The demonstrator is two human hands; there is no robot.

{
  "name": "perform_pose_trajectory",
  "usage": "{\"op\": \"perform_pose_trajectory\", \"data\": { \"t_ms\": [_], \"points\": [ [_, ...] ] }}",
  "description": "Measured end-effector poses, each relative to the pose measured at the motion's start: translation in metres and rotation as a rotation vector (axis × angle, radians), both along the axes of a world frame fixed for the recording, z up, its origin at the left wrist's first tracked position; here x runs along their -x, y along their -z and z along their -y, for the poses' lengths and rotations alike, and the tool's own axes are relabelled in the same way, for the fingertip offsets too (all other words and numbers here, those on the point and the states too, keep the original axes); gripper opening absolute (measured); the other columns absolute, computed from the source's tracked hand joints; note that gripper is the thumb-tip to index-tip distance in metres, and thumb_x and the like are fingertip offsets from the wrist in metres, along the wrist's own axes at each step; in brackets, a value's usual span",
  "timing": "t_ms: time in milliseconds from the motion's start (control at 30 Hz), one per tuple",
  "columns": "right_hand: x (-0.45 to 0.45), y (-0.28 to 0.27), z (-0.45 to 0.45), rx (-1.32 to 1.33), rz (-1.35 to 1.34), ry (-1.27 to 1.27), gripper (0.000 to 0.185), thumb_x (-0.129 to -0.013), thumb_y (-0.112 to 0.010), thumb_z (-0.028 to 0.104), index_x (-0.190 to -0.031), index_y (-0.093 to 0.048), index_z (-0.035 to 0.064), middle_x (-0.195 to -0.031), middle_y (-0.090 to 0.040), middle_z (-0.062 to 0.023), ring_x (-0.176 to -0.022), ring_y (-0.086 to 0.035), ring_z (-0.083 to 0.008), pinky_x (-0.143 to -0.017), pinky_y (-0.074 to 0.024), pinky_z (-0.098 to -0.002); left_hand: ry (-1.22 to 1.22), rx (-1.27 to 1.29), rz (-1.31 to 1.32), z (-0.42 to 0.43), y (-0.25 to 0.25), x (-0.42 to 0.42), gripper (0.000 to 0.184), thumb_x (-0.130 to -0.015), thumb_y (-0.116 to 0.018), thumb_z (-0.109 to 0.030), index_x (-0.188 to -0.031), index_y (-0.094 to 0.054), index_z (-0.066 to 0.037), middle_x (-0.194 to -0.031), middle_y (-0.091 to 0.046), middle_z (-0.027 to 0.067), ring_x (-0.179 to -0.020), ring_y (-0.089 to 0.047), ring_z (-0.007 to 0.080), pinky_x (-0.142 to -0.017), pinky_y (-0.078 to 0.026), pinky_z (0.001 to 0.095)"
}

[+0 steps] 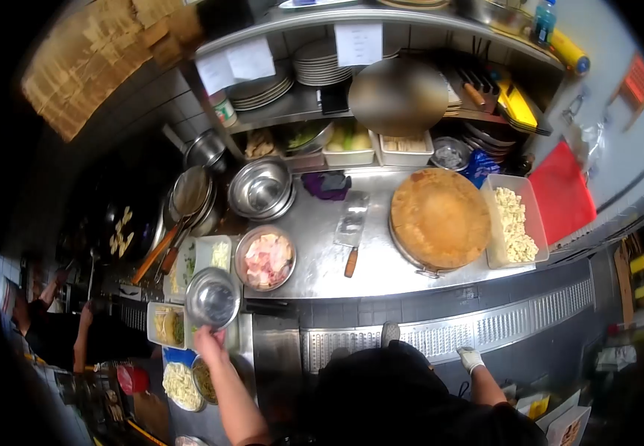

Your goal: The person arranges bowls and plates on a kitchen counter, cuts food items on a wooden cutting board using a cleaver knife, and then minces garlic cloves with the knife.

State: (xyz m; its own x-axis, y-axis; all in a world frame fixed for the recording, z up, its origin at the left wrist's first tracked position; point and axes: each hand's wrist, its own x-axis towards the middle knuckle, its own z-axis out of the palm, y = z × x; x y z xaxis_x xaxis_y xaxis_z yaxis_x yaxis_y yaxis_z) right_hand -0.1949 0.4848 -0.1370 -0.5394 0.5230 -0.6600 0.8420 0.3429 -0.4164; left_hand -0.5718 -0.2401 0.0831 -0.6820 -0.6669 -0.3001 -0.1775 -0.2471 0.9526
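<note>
My left hand (209, 340) grips the near rim of a shiny metal bowl (213, 297), its fingers closed on the edge. The bowl is above the containers at the left end of the counter and looks empty inside. Just right of it stands a metal bowl of raw meat pieces (265, 258). Away from the counter, my right hand (470, 359) hangs low at my right side in a white glove. Its fingers look loosely extended, with nothing visible in them. A cleaver (352, 223) lies on the steel counter (314, 267), left of a round wooden chopping block (441, 217).
A tub of pale cubes (514, 227) stands right of the block, beside a red board (562, 193). Stacked metal bowls (261, 187) are at the back left. Shelves hold plates (322, 63). At far left, a co-worker's arm (82, 334) is near a dark wok (125, 223).
</note>
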Motion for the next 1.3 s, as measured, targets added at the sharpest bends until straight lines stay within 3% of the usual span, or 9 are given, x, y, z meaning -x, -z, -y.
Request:
{"op": "perform_pose_trajectory", "data": {
  "t_ms": [367,667,733,767,900,1000,1033,1133,1300],
  "points": [
    [0.044,-0.055,-0.048,0.084,-0.134,0.111,0.055,-0.1,-0.064,0.041,-0.133,-0.067,-0.0023,-0.135,-0.068,-0.0229,-0.129,-0.063,-0.033,-0.11,-0.0462,-0.0359,0.255,-0.139,-0.241,-0.178,-0.057,0.249,0.014,-0.099,-0.063,-0.01,-0.101,-0.058,0.002,-0.1,-0.064,0.0121,-0.08,-0.07,0.0241,-0.068,-0.066,0.0347],
    [-0.041,0.032,-0.089,0.114,-0.034,0.211,0.048,-0.098,-0.067,0.037,-0.127,-0.07,-0.0009,-0.109,-0.074,-0.0162,-0.097,-0.068,-0.0274,-0.088,-0.0531,-0.0367,0.515,-0.115,-0.129,-0.26,0.004,0.144,0.015,-0.1,-0.057,-0.005,-0.114,-0.06,-0.003,-0.103,-0.066,0.0119,-0.082,-0.072,0.0266,-0.072,-0.064,0.0352],
    [-0.031,0.02,-0.089,0.161,0.056,0.241,0.052,-0.096,-0.067,0.039,-0.126,-0.071,-0.0033,-0.127,-0.072,-0.0231,-0.123,-0.066,-0.0343,-0.107,-0.0477,-0.038,0.533,0.0,-0.013,-0.27,0.023,0.106,0.012,-0.099,-0.059,-0.004,-0.11,-0.062,-0.002,-0.097,-0.067,0.0108,-0.081,-0.072,0.0258,-0.069,-0.063,0.0345],
    [-0.062,0.086,-0.116,0.104,-0.061,0.064,0.039,-0.1,-0.067,0.034,-0.121,-0.07,0.0011,-0.083,-0.068,-0.0069,-0.068,-0.061,-0.0168,-0.057,-0.0492,-0.0321,0.551,0.082,0.008,-0.266,0.043,0.097,0.012,-0.099,-0.06,-0.005,-0.109,-0.063,-0.002,-0.094,-0.067,0.0093,-0.08,-0.071,0.0246,-0.07,-0.062,0.0337],
    [-0.046,0.08,-0.133,0.099,-0.003,0.031,0.036,-0.101,-0.065,0.034,-0.118,-0.069,0.0029,-0.078,-0.064,-0.0059,-0.063,-0.058,-0.017,-0.056,-0.0478,-0.0327,0.591,0.889,-0.074,-0.245,0.043,0.105,0.017,-0.098,-0.065,-0.01,-0.111,-0.065,0.001,-0.094,-0.07,0.0096,-0.08,-0.072,0.0217,-0.072,-0.058,0.0331],
    [-0.015,0.046,-0.137,0.134,-0.012,0.079,0.036,-0.101,-0.065,0.034,-0.121,-0.069,0.0049,-0.08,-0.063,-0.0065,-0.065,-0.058,-0.0171,-0.057,-0.0482,-0.0332,0.554,0.993,-0.211,-0.247,0.008,0.145,0.025,-0.096,-0.068,-0.013,-0.116,-0.067,0.003,-0.107,-0.073,0.0181,-0.093,-0.073,0.0286,-0.084,-0.057,0.0388],
    [0.006,0.0,-0.117,0.181,0.032,0.242,0.047,-0.099,-0.067,0.035,-0.127,-0.07,-0.0023,-0.1,-0.075,-0.0125,-0.085,-0.067,-0.0199,-0.08,-0.053,-0.0337,0.542,1.066,-0.217,-0.249,-0.003,0.161,0.028,-0.095,-0.069,-0.014,-0.117,-0.067,0.003,-0.111,-0.072,0.0206,-0.098,-0.072,0.0322,-0.089,-0.056,0.041],
    [0.02,-0.032,-0.086,0.234,-0.055,0.385,0.033,-0.1,-0.066,0.035,-0.118,-0.07,0.0078,-0.083,-0.062,-0.0026,-0.071,-0.058,-0.0148,-0.06,-0.0476,-0.0311,0.604,1.171,-0.221,-0.263,-0.04,0.217,0.041,-0.092,-0.071,-0.019,-0.125,-0.066,0.004,-0.124,-0.068,0.0283,-0.121,-0.062,0.0446,-0.106,-0.048,0.0482],
    [-0.063,0.006,-0.042,0.086,-0.139,0.472,0.021,-0.099,-0.071,0.02,-0.116,-0.071,0.0091,-0.084,-0.066,-0.0037,-0.074,-0.063,-0.0208,-0.064,-0.0511,-0.0362,0.831,1.325,-0.106,-0.266,-0.018,0.329,0.055,-0.088,-0.074,-0.026,-0.127,-0.063,0.011,-0.123,-0.067,0.0314,-0.117,-0.063,0.0463,-0.104,-0.05,0.0497]
  ]
}}
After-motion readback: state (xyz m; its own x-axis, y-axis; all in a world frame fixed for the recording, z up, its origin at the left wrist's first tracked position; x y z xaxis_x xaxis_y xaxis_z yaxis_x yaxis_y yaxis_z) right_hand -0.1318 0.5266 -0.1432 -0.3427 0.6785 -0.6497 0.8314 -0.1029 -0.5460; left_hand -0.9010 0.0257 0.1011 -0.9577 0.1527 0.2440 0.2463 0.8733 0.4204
